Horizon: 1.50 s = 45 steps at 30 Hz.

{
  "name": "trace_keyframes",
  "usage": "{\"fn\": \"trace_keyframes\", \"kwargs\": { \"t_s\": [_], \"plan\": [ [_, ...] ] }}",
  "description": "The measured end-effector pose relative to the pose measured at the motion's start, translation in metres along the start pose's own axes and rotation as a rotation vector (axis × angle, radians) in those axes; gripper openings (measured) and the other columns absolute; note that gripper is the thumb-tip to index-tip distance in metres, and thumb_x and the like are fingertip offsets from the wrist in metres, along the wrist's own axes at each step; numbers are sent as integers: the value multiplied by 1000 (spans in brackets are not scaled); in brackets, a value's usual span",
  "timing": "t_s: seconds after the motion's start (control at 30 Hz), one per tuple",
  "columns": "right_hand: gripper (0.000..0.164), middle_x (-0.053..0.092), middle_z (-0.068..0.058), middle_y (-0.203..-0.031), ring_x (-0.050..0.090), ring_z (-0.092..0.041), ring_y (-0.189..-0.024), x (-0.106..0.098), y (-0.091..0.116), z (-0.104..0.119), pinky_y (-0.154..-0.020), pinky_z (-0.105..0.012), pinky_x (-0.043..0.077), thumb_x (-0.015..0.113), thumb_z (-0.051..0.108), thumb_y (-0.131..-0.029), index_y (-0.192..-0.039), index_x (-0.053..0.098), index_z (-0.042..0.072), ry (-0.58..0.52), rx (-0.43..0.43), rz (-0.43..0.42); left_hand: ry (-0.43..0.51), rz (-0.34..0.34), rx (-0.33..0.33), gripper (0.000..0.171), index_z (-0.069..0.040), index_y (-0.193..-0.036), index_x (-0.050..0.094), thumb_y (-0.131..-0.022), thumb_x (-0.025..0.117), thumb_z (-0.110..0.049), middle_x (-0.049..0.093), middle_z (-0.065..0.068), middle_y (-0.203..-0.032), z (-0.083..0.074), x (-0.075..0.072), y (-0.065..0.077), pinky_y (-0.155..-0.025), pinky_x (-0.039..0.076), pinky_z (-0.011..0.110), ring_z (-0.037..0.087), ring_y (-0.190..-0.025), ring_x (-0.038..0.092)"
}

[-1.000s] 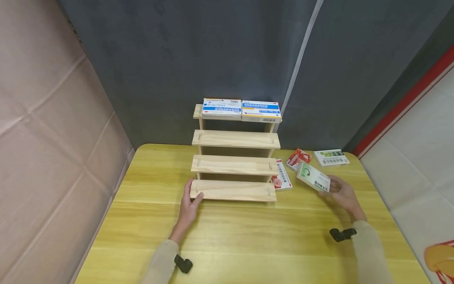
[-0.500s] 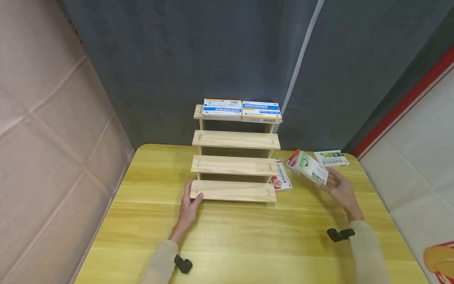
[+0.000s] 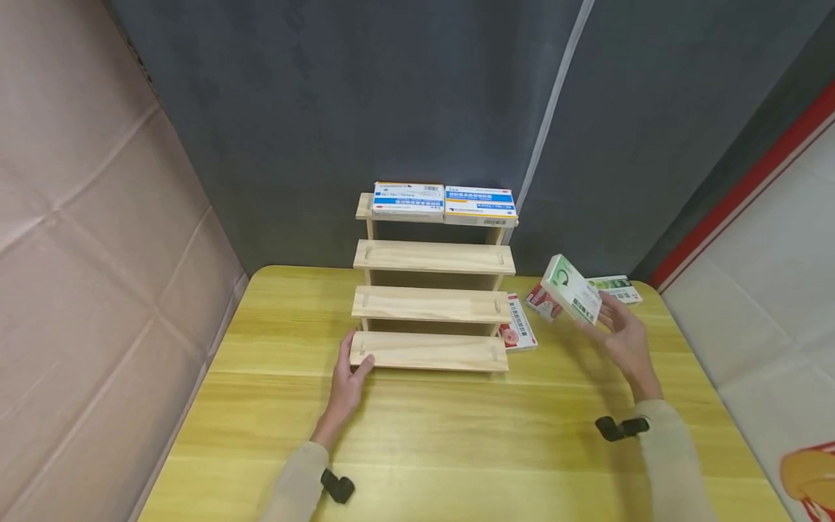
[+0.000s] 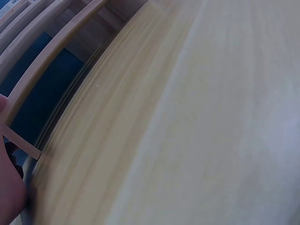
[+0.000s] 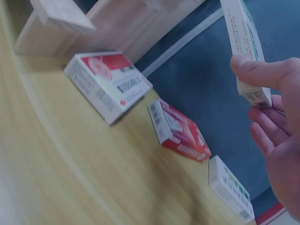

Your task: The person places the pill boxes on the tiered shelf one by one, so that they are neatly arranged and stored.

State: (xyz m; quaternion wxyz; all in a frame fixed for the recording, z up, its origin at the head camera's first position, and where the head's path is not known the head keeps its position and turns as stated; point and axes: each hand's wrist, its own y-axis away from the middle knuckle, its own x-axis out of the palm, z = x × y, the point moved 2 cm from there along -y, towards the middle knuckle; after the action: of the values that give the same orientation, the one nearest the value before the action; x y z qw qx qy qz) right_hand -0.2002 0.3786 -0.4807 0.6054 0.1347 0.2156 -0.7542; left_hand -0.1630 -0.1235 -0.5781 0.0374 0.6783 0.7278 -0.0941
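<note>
My right hand (image 3: 628,346) pinches a white and green medicine box (image 3: 572,288) by its near end, holding it tilted above the table. In the right wrist view the thumb lies on one narrow side of this box (image 5: 243,42). With the left hand (image 3: 346,380) I grip the left end of the lowest board of a wooden stepped rack (image 3: 428,351), thumb on top. Two white and blue medicine boxes (image 3: 409,201) lie side by side on the rack's top step. The left wrist view shows only part of that hand, at its left edge.
On the table (image 3: 417,442), right of the rack, lie a white and red box (image 3: 518,324), a red box (image 3: 541,302) partly behind the held one, and a white and green box (image 3: 616,288). A dark backdrop (image 3: 313,130) stands behind; light panels flank the sides.
The right hand has lifted the white and green box up and away from me, tilting it more steeply. My left hand stays on the rack.
</note>
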Motion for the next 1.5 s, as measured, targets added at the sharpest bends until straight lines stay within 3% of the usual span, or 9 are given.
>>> {"fn": "trace_keyframes", "kwargs": {
  "t_s": [0.4, 0.57, 0.67, 0.97, 1.07, 1.5],
  "plan": [
    [71, 57, -8, -146, 59, 2, -115, 9, -5, 27, -97, -7, 49, 82, 14, -86, -149, 50, 10, -182, 52, -136, 10, -5, 3, 70, -9, -161, 20, -102, 57, -21, 17, 15, -169, -1, 1, 0, -126, 7, 63, 39, -157, 11],
    [67, 61, -7, -138, 63, -7, -114, 12, -4, 42, -97, -9, 50, 82, 1, -82, -143, 56, 6, -361, 5, -195, 10, -10, 8, 69, -7, -160, 21, -102, 56, -20, 18, 16, -169, -1, 2, 0, -126, 7, 65, 40, -156, 11],
    [66, 62, -5, -135, 63, -9, -113, 14, -3, 51, -97, -10, 51, 82, -2, -81, -142, 57, 6, -402, -26, -210, 17, -10, 10, 68, -7, -160, 22, -102, 56, -19, 18, 17, -169, -1, 2, -1, -126, 6, 65, 41, -156, 11],
    [67, 63, -6, -135, 63, -10, -115, 22, -5, 80, -102, -15, 51, 83, -3, -79, -141, 58, 7, -375, -85, -209, 8, 8, -7, 68, -5, -160, 20, -103, 55, -14, 17, 20, -169, -9, 0, 2, -126, 7, 64, 41, -156, 10],
    [68, 62, -8, -138, 62, -10, -116, 25, -5, 89, -102, -14, 50, 83, -1, -80, -141, 58, 8, -346, -95, -200, -4, -3, 8, 69, -9, -161, 21, -102, 56, -19, 18, 17, -169, -1, 1, 1, -126, 8, 64, 40, -156, 12],
    [73, 58, -15, -145, 60, -7, -120, 39, -6, 122, -108, -16, 47, 82, -1, -82, -147, 51, 7, -267, -211, -127, -14, 2, 5, 69, -10, -161, 20, -103, 56, -22, 18, 14, -169, -1, 1, 2, -126, 8, 63, 38, -157, 12]
  ]
}}
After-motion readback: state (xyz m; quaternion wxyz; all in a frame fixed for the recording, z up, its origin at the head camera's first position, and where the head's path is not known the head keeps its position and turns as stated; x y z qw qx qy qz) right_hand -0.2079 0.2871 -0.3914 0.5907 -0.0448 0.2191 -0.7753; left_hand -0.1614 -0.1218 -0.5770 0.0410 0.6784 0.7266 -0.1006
